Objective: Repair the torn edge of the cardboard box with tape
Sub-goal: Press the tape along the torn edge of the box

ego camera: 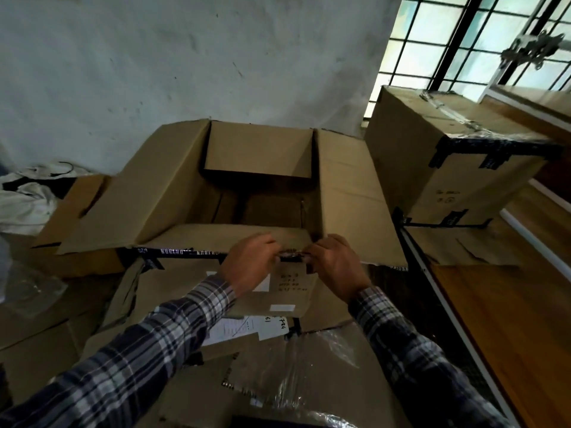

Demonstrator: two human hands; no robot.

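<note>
- The pale, scuffed plaster wall (154, 72) fills the background, with a dark-barred window (463, 35) at upper right.
- The large open brown cardboard box (349, 193) sits in front of me at centre, its four flaps spread, the near flap folded inward and dark printed tape running along its near top edge.
- A second, closed brown cardboard box (411, 156), bound with dark tape at its corners, stands just beside it on the right, on flattened cardboard over a brown wooden floor (494, 319).
- Flattened cardboard sheets (191, 396) and crinkled clear plastic wrap (309, 366) lie below my plaid-sleeved arms.
- White crumpled cloth (24, 202) lies at far left.
- My left hand (250, 267) and right hand (336, 264) meet at the open box's near top edge, close to its right corner.
- Both hands are curled, fingers pinching a short strip of dark printed tape (293, 253) stretched between them against that edge.
</note>
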